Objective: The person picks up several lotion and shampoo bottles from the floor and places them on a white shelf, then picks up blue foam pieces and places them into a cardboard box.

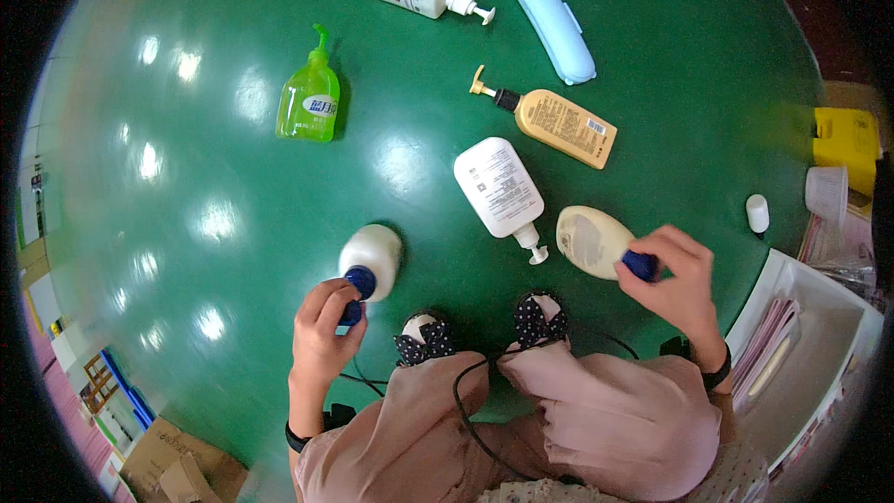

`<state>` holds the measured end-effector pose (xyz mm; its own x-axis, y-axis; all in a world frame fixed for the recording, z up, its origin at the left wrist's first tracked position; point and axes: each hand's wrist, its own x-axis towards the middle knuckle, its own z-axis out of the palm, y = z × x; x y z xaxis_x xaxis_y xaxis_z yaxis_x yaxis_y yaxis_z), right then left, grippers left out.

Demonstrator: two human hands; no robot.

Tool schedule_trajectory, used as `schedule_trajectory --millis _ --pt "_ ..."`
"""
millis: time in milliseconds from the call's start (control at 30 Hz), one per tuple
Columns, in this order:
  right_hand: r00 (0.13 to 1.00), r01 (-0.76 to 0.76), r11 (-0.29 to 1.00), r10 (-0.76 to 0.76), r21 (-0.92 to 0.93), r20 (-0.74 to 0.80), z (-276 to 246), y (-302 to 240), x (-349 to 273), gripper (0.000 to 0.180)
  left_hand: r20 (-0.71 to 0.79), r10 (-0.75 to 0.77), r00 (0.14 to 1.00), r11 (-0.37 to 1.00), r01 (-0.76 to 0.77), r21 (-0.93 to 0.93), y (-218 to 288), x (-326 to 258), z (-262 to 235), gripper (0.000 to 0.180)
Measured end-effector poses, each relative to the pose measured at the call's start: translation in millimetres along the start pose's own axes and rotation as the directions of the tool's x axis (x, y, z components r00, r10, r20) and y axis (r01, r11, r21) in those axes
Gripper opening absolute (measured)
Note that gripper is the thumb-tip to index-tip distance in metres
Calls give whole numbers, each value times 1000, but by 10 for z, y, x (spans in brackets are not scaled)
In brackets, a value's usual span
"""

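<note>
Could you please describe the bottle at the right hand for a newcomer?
Over the green floor, find the person's right hand. It is on the dark blue cap of a cream oval bottle, pumpless unlike the neighbouring white pump bottle and tan pump bottle.

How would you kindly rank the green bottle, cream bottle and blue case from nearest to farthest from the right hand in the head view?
1. Cream bottle, immediately left of the right hand
2. Blue case, ahead, slightly left
3. Green bottle, well off left
</note>
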<state>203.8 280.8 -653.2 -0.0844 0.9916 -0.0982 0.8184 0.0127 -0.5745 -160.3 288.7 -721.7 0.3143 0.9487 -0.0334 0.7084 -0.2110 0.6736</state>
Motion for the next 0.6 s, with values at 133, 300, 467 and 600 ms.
schedule_trajectory --millis 133,300,467,600 --pt "982 190 976 -190 104 -8 100 -347 269 20 61 18 998 996 -13 -91 22 -32 69 31" --pt "833 509 860 -501 31 234 637 -568 398 23 26 -42 999 976 47 -212 -9 61 308 41" --pt "810 536 840 -541 88 226 1174 -667 361 26 48 21 999 935 -2 -354 -311 -103 305 79" --pt "813 464 856 -514 229 272 1358 -698 289 30 136 -47 990 972 76 -221 -473 -234 373 88"
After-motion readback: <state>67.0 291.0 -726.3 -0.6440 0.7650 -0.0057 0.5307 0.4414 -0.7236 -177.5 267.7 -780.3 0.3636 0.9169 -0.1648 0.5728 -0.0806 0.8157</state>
